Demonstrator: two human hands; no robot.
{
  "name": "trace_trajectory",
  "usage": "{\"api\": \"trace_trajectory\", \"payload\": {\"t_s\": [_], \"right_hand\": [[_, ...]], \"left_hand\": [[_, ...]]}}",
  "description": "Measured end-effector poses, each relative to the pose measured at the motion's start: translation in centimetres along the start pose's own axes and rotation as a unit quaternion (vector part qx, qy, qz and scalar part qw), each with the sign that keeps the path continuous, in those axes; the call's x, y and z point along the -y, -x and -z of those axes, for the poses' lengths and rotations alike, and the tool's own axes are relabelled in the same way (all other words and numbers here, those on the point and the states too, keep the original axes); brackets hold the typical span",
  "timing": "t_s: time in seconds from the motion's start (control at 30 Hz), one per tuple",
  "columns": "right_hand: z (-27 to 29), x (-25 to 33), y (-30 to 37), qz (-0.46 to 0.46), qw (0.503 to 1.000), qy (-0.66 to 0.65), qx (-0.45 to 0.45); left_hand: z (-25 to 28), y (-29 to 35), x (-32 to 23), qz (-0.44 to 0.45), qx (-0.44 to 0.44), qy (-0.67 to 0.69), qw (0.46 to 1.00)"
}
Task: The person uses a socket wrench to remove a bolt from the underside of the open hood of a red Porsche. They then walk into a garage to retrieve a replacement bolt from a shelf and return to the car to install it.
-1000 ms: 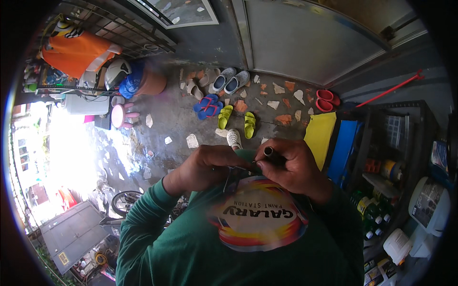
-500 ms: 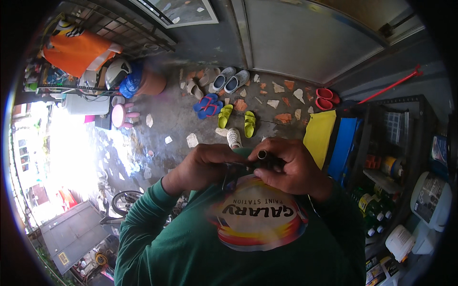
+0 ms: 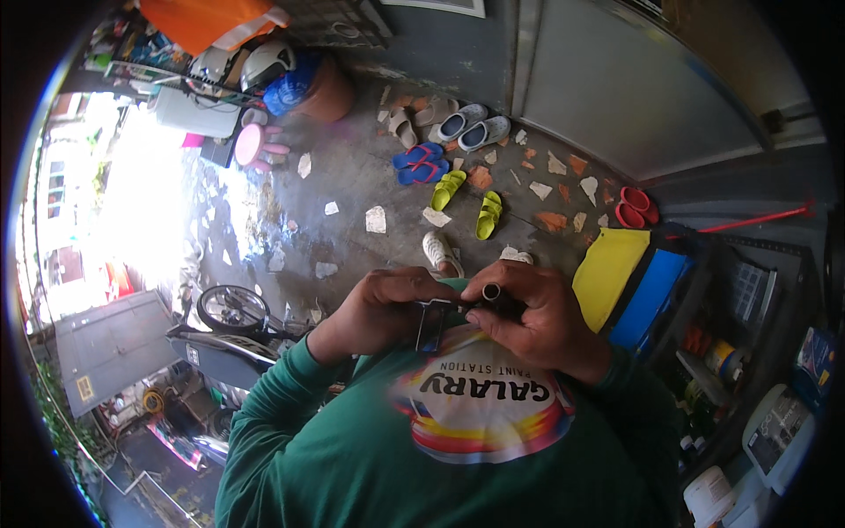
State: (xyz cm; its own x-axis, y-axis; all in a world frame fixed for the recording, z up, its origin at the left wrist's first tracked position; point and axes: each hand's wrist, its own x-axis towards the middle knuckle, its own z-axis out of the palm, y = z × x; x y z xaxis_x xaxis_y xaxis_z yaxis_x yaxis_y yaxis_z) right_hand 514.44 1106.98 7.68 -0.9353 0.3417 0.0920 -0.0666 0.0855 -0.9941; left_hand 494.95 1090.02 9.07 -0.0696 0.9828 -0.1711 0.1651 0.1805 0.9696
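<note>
In front of my green shirt (image 3: 352, 440), both hands are raised close together at chest height. My right hand (image 3: 546, 312) is wrapped round a dark metal tube (image 3: 491, 291), whose round open end faces up between thumb and forefinger. My left hand (image 3: 374, 308) is closed just to the left of it, pinching a thin, dark, frame-like metal piece (image 3: 429, 327) that hangs below its fingers. Whether the tube and the frame piece are joined I cannot tell, as the fingers cover the part between them.
Sandals and clogs, among them yellow-green sandals (image 3: 488, 216) and blue flip-flops (image 3: 421, 164), lie on the concrete floor (image 3: 343, 246) ahead. A motorcycle (image 3: 233, 310) stands at the left. On the right are a dark shelf (image 3: 775, 273) and yellow and blue panels (image 3: 609, 275).
The view has swung, so the shoes and panels sit farther right and the motorcycle shows more. The hanging frame piece is now plainer below my left hand. Both hands keep their grip.
</note>
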Motion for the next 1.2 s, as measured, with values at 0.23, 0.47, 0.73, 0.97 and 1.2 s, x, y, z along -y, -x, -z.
{"api": "trace_trajectory", "payload": {"t_s": [0.23, 0.47, 0.73, 0.97, 1.2], "right_hand": [[-12.8, 0.7, -5.0, 0.063, 0.997, 0.024, 0.045], [-34.5, 1.7, -13.9, 0.077, 0.987, 0.024, 0.139], [-61.4, 5.3, -24.9, 0.170, 0.947, 0.066, 0.263], [-80.3, 5.9, -34.6, 0.086, 0.914, 0.030, 0.395], [-97.8, 2.8, -51.1, 0.009, 0.849, 0.031, 0.528]], "left_hand": [[7.7, 11.3, 3.7, -0.097, -0.069, -0.064, 0.991], [20.7, 30.3, 9.7, -0.122, -0.157, -0.091, 0.976], [33.0, 54.1, 14.2, -0.081, -0.317, -0.064, 0.943], [42.7, 68.6, 17.7, -0.020, -0.418, -0.041, 0.907], [57.0, 77.4, 23.0, 0.075, -0.468, 0.140, 0.869]]}}
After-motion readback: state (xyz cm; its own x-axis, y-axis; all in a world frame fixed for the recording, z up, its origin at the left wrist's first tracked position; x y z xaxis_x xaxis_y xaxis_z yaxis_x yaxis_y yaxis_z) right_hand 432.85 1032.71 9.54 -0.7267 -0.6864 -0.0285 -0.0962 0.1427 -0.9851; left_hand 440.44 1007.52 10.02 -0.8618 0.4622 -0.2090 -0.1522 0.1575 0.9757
